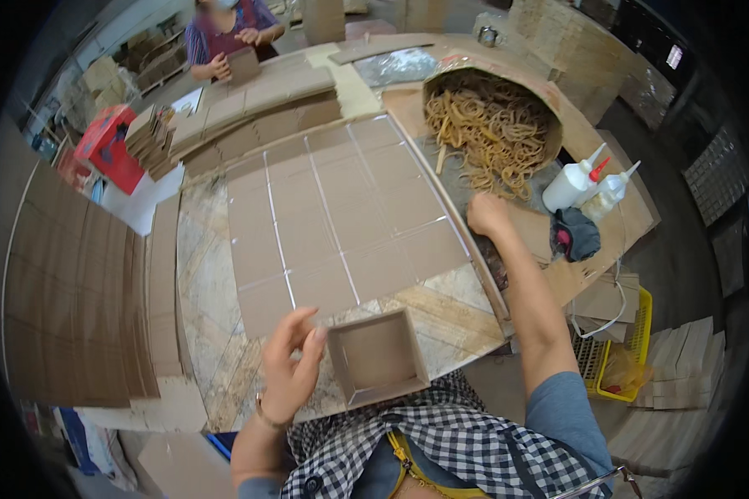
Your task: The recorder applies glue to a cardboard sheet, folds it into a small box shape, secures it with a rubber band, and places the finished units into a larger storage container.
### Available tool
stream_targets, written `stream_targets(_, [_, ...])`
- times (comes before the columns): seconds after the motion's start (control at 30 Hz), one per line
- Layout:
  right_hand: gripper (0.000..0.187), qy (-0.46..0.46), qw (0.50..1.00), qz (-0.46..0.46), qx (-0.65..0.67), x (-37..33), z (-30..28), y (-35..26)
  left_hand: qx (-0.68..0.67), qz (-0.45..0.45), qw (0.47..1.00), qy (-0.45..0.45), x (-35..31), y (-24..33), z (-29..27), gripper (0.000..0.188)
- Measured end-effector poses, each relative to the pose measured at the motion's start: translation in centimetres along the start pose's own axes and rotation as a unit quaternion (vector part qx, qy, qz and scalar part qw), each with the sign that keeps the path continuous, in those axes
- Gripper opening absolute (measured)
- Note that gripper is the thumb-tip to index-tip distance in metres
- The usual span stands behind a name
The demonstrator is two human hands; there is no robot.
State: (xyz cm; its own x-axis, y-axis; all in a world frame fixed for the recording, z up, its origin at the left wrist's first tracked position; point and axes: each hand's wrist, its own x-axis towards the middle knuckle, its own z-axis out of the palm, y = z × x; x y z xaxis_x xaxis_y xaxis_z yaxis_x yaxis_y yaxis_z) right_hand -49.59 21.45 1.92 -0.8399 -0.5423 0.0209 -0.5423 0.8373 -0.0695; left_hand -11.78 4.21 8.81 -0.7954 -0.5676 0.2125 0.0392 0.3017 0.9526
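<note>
A small open cardboard box (380, 358) stands at the table's near edge, close to my body, with its inside showing. My left hand (293, 364) is at the box's left side, thumb and fingers apart; whether the thumb touches the wall I cannot tell. Beyond it lies a grid of brown cardboard panels (333, 200) with pale lines between them. My right hand (488, 214) is over to the right with curled fingers, just below a spilling heap of tan rubber bands (491, 125). What those fingers hold, if anything, is hidden.
White squeeze bottles (570, 185) and a dark cloth bundle (576, 234) sit at right. Cardboard stacks (75, 283) rise at left, with a red box (112, 150) beyond. A yellow basket (638, 333) is below right. Across the table, another person (233, 37) handles cardboard.
</note>
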Motion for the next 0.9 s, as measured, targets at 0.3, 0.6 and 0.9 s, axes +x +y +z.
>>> stream_targets(0.3, [0.013,-0.325,0.63,-0.193,0.679,-17.9,-12.5,-14.2,-0.17,-0.002,0.969,-0.179,3.3,3.6,2.5,0.031])
stream_targets(0.6, [0.031,0.106,0.85,-0.102,0.506,-25.1,-7.2,-9.2,0.264,0.17,0.949,0.003,-7.3,1.0,-1.3,0.022])
stream_targets(0.9, [0.062,-0.059,0.85,-0.267,0.451,-21.5,-5.0,-8.7,0.079,0.054,0.978,-0.187,-3.1,-2.1,-1.8,0.078])
